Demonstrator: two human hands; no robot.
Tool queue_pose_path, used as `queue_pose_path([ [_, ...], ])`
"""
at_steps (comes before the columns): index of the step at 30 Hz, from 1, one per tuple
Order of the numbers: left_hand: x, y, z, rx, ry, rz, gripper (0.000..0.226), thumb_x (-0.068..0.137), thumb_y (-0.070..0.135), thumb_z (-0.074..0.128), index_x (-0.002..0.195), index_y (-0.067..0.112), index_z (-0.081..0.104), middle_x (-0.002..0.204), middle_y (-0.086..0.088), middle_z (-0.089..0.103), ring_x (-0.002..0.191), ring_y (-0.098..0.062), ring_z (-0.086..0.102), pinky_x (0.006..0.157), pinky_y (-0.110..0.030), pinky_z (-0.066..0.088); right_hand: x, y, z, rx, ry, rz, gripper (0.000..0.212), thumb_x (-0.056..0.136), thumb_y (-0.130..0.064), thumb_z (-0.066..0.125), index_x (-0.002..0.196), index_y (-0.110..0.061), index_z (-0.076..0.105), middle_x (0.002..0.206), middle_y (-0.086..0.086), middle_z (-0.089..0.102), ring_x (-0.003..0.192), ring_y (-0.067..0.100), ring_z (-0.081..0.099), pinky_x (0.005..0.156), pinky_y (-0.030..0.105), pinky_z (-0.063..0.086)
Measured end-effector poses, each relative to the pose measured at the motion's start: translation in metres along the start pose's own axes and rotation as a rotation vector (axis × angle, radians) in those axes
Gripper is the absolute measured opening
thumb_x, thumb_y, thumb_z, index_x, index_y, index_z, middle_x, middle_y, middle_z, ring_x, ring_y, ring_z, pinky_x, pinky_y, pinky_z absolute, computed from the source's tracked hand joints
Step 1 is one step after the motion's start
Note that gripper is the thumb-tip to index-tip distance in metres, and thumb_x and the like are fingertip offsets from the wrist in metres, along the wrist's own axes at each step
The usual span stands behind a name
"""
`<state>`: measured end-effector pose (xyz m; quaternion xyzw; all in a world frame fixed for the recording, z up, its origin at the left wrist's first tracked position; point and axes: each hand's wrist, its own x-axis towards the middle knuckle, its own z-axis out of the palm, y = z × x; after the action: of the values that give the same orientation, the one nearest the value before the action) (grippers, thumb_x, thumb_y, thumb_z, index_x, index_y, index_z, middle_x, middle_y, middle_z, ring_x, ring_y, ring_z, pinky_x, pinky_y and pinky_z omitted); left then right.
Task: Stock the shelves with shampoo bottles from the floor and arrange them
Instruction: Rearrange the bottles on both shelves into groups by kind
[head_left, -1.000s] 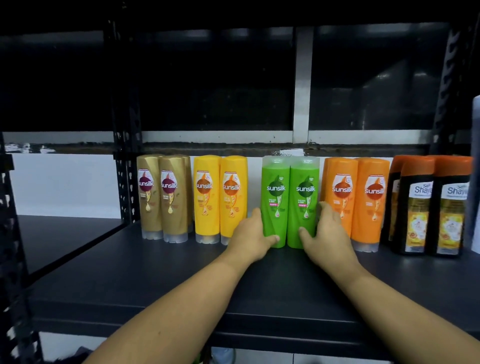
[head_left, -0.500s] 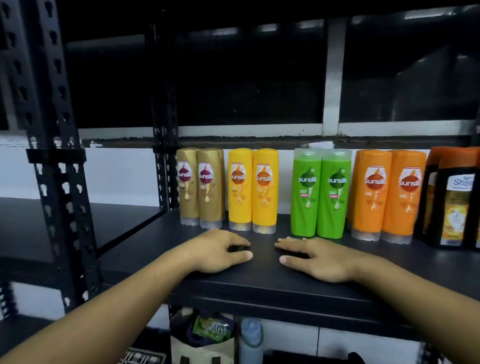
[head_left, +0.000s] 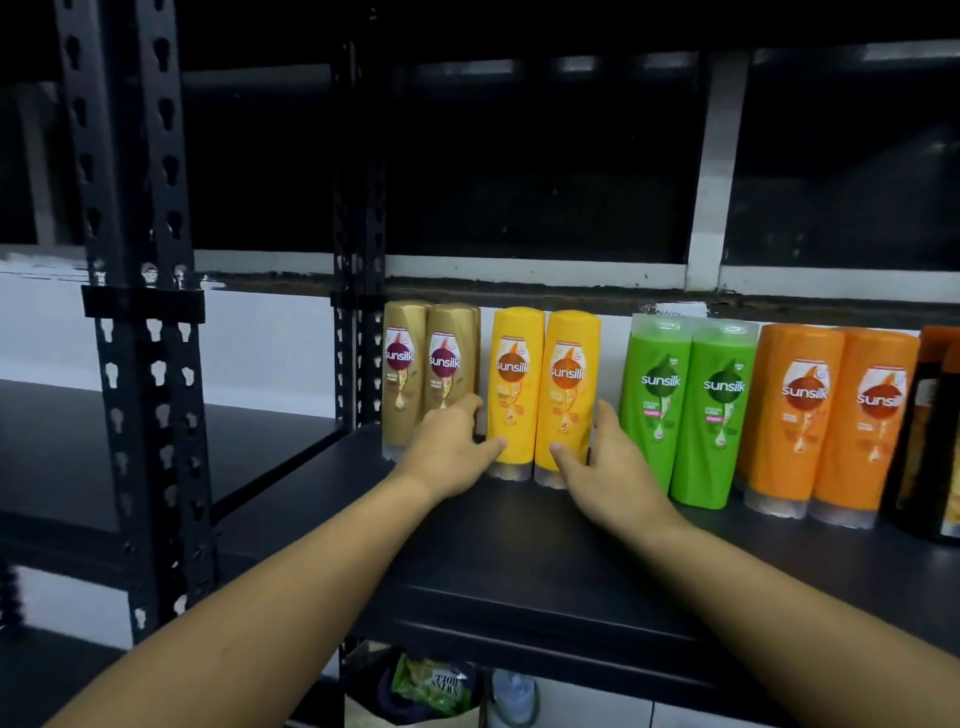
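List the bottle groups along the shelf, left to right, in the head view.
gold Sunsilk pair → yellow Sunsilk pair → green Sunsilk pair → orange Sunsilk pair → dark orange-capped bottles, cut off at the right edge.

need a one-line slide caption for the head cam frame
Shelf stocking: left hand and right hand flank the yellow bottles on the black shelf, between gold bottles and green bottles.

On the shelf (head_left: 519, 551), my left grip (head_left: 447, 452) sat between the first pair (head_left: 428, 369) and the second pair (head_left: 545, 395) of bottles; my right grip (head_left: 613, 478) sat between the second pair and the third pair (head_left: 688, 410).
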<state>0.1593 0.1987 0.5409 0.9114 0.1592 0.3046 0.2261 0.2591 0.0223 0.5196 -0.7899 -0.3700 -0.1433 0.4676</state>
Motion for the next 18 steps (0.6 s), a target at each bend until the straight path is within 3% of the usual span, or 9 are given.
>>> queue_pose_path([
  [3,0.020,0.004,0.008,0.003,0.018,-0.013,0.058,0.087,0.041,0.078,0.135,0.023,0.049,0.117,0.000,0.065,0.107,-0.023,0.065,0.092,-0.044,0.056,0.014,0.000,0.011,0.009,0.030,0.093,0.056,0.091,-0.029,0.072,0.134,-0.016,0.037,0.126,0.006,0.065,0.112,0.030,0.064,0.092,0.042,0.051],
  [9,0.042,0.003,0.018,-0.049,0.026,-0.004,0.075,0.079,0.043,0.085,0.137,0.027,0.041,0.129,0.000,0.063,0.117,-0.025,0.062,0.097,-0.049,0.054,0.027,0.011,0.018,-0.089,0.069,0.107,0.064,0.086,-0.026,0.076,0.133,-0.023,0.032,0.122,0.006,0.064,0.106,0.032,0.065,0.086,0.043,0.053],
  [15,0.040,-0.003,0.028,-0.061,0.038,0.016,0.066,0.088,0.042,0.077,0.140,0.027,0.039,0.131,0.001,0.063,0.117,-0.024,0.063,0.097,-0.045,0.054,0.029,0.018,0.024,-0.089,0.073,0.093,0.072,0.091,-0.020,0.069,0.146,-0.025,0.024,0.127,0.007,0.063,0.108,0.032,0.064,0.089,0.043,0.052],
  [18,0.033,-0.002,0.022,-0.034,0.041,0.022,0.054,0.090,0.044,0.075,0.134,0.028,0.048,0.122,0.003,0.066,0.110,-0.021,0.065,0.094,-0.044,0.055,0.023,0.015,0.021,-0.079,0.071,0.071,0.079,0.088,-0.020,0.071,0.151,-0.022,0.023,0.132,0.006,0.058,0.116,0.031,0.060,0.094,0.042,0.050],
])
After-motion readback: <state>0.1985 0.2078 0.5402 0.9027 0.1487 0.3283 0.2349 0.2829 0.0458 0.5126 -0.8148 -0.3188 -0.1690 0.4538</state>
